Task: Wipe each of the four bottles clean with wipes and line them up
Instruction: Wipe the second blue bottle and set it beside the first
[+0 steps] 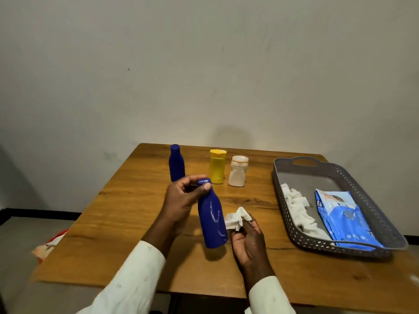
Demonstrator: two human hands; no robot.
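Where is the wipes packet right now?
In the head view, the blue wipes packet lies inside the grey basket on the table's right side, beside used wipes.

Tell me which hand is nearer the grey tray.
Right. The right hand, holding a wipe, is just left of the grey tray; the left hand grips the blue bottle farther left.

No readable wording anywhere. Faint pale lettering on the cap of the blue plastic bottle (212, 219) gripped at the neck, too blurred to make out. White marks (perhaps a brand name) along the left edge of the blue plastic wipes packet (344, 219) inside the grey perforated tray (283, 196), likewise illegible.
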